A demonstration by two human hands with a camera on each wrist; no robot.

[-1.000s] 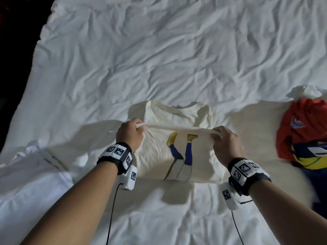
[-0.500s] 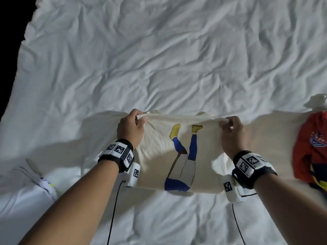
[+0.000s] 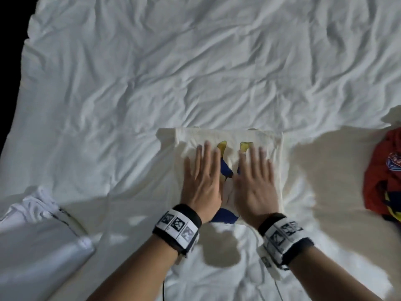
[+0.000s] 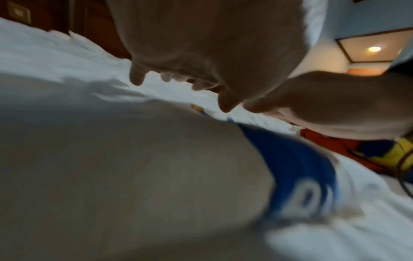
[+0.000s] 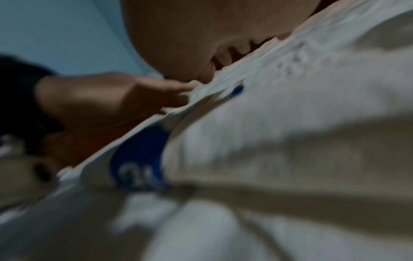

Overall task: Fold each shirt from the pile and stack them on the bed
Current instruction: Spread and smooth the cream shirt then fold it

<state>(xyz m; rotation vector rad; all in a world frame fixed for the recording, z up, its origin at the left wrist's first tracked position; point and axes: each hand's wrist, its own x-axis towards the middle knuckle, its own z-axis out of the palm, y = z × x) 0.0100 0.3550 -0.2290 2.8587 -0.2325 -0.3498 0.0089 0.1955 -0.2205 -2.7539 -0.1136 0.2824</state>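
The pinch on the shirt's edge was gone: half a second earlier both hands had been carrying that edge away from the body, and now it was laid down and the hands had come in flat. The left hand and right hand lay side by side, nearly touching, fingers straight and spread, palms pressing the cream shirt against the bed. Nothing gripped, just weight on cloth. The folded shirt sat directly under and just ahead of them, a squarish packet with its long edges running left to right, both hands equally near. Out to the right, well apart, the red pile waited, nearer the right hand. On the left lay a white garment; whether it was a folded stack I couldn't tell.
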